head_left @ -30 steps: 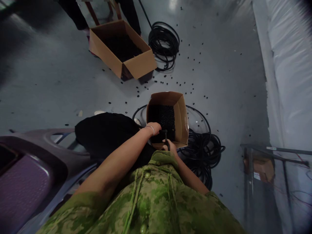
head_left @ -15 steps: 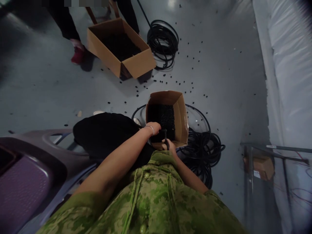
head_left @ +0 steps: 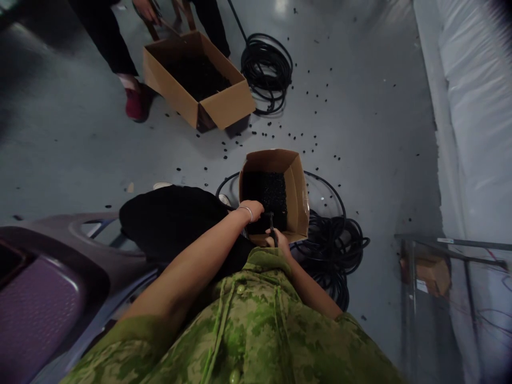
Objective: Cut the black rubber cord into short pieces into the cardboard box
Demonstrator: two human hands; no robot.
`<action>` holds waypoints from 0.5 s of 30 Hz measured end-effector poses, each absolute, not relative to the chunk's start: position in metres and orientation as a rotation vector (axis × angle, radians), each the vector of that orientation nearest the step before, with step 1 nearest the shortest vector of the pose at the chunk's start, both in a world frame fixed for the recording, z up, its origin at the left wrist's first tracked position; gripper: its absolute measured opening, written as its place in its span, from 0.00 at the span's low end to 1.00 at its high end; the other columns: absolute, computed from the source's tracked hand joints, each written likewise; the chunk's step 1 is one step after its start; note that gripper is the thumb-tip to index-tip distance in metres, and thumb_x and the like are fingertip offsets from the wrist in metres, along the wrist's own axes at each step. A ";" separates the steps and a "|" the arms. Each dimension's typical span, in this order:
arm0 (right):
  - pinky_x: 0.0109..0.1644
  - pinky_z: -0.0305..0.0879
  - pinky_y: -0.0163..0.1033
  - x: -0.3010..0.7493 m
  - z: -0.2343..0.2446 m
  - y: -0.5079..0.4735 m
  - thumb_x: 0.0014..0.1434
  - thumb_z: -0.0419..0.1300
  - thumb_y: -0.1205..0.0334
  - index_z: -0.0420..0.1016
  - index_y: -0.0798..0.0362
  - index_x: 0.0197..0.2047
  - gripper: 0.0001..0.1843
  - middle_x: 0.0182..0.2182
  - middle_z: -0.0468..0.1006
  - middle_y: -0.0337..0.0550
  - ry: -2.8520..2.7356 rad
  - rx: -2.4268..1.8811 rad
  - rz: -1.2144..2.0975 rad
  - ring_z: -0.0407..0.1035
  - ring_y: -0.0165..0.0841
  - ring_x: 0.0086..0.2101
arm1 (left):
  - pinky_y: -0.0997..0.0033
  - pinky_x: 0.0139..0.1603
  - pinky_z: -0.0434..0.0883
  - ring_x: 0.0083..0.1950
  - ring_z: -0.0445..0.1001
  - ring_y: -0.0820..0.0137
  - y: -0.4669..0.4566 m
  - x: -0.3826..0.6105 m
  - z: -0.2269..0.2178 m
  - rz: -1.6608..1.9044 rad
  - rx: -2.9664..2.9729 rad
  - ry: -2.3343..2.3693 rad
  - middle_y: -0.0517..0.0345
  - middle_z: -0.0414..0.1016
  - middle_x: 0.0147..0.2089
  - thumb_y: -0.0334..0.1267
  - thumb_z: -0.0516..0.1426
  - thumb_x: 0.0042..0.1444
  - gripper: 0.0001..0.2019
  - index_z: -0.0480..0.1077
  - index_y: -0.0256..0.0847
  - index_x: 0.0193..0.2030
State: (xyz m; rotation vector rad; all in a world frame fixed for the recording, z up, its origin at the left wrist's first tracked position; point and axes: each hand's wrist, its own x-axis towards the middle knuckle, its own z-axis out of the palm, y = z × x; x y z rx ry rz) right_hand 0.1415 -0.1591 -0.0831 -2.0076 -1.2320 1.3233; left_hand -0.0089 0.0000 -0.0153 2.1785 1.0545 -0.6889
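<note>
Cardboard, brown and open-topped, forms the small box (head_left: 299, 194) that stands on the grey floor (head_left: 80, 144) right in front of the seated person, and it is filled with a heap of little black bits (head_left: 267, 191). The left hand (head_left: 253, 208), with a thin bangle at the wrist, rests at the near left corner of this box; its fingers curl down out of sight, so I cannot tell whether they grip anything. The right hand (head_left: 280, 243) is at the near rim, just beside the left, its fingers closed around a thin black piece (head_left: 271, 226) that stands upright between the two hands, over the box's near edge. A coil of black hose (head_left: 336, 250) lies around and to the right of the box, touching it. Farther off stands a larger cardboard box (head_left: 226, 106) with dark contents, a second hose coil (head_left: 267, 66) beside it, and loose black bits scattered across the floor between the boxes. Another person's red shoe (head_left: 134, 103) is near that far box. A purple chair (head_left: 44, 288) is at the left.
</note>
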 end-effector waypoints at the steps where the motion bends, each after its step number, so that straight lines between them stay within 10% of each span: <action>1: 0.31 0.60 0.33 0.141 -0.084 -0.159 0.48 0.57 0.59 0.78 0.50 0.40 0.15 0.22 0.72 0.34 -1.239 -2.008 1.326 0.65 0.31 0.26 | 0.66 0.52 0.72 0.54 0.77 0.59 0.000 -0.009 -0.014 -0.699 2.179 1.049 0.49 0.80 0.52 0.36 0.58 0.59 0.15 0.78 0.48 0.52; 15: 0.30 0.56 0.31 0.136 -0.092 -0.157 0.44 0.57 0.63 0.78 0.48 0.35 0.14 0.21 0.70 0.32 -1.300 -2.150 1.245 0.64 0.30 0.26 | 0.65 0.52 0.73 0.55 0.77 0.57 0.002 -0.010 -0.015 -0.724 2.172 1.059 0.48 0.80 0.54 0.35 0.58 0.59 0.16 0.78 0.47 0.52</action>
